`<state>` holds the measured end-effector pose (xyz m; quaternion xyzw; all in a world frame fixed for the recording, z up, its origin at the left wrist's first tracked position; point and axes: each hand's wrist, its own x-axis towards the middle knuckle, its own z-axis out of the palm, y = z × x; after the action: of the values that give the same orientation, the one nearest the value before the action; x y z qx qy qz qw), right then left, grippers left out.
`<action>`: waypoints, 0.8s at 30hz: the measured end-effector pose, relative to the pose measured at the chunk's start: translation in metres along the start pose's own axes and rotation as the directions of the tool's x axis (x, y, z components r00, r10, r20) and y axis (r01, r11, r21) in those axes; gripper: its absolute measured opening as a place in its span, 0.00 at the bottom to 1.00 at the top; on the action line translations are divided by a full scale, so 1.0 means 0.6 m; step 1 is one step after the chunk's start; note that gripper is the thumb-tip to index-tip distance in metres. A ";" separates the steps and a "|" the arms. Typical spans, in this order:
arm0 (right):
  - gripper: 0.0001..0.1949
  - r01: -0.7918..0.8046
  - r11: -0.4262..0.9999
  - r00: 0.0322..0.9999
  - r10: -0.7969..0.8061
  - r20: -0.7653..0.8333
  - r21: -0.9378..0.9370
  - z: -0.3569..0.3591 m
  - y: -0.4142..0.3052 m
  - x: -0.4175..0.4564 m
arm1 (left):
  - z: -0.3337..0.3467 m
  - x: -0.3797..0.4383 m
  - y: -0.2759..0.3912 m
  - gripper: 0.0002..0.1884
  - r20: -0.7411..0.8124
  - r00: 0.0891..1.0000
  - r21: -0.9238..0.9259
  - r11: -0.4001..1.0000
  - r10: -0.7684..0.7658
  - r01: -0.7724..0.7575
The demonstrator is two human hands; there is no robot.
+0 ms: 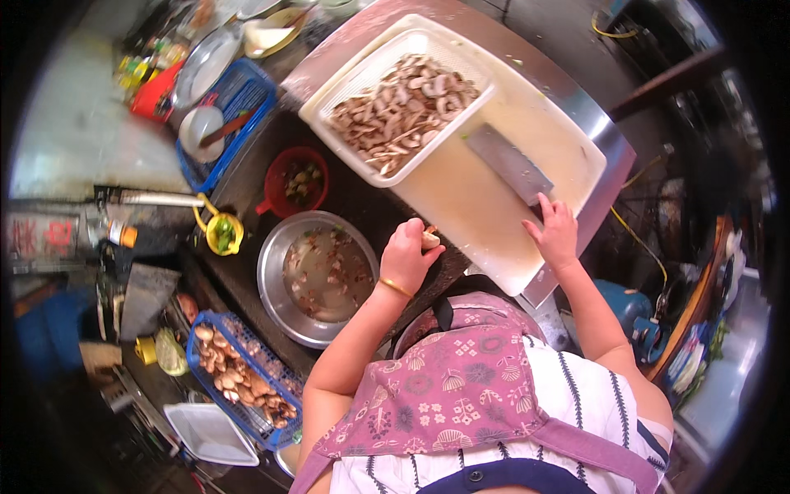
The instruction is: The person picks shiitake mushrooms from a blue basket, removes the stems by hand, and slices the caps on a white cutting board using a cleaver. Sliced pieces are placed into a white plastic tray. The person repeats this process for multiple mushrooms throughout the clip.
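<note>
My left hand point(408, 254) is closed round a small pale and brown piece, likely a mushroom point(430, 239), just off the near left edge of a white cutting board point(481, 228). On the board lies a cleaver point(507, 162); my right hand point(553, 233) is at its handle end, fingers partly spread, and the handle is largely hidden, so its grip is unclear. A white plastic basket of sliced mushrooms point(407, 117) stands on the board's far part. Left of my left hand, a steel basin point(271, 278) holds cloudy water with floating brown and pale pieces.
A red plastic colander point(270, 185) and a yellow strainer point(233, 248) stand beyond the basin. At lower left are a blue basket of whole mushrooms point(237, 376) and a white tub point(213, 432). Another blue basket point(265, 83) holds bowls. A blue gas cylinder point(620, 301) stands at right.
</note>
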<state>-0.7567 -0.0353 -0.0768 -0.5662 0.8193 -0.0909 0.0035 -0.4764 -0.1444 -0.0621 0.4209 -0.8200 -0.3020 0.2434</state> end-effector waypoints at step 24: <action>0.11 -0.145 0.776 0.881 -0.181 0.437 0.613 -0.114 0.048 -0.067 | 0.128 0.087 0.029 0.25 0.044 0.998 0.080 0.995 0.051 -0.055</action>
<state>-0.7764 0.0219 -0.0181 -0.5446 0.7090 -0.2184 0.3912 -0.5635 -0.1575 -0.0964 0.4022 -0.8473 -0.2707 0.2170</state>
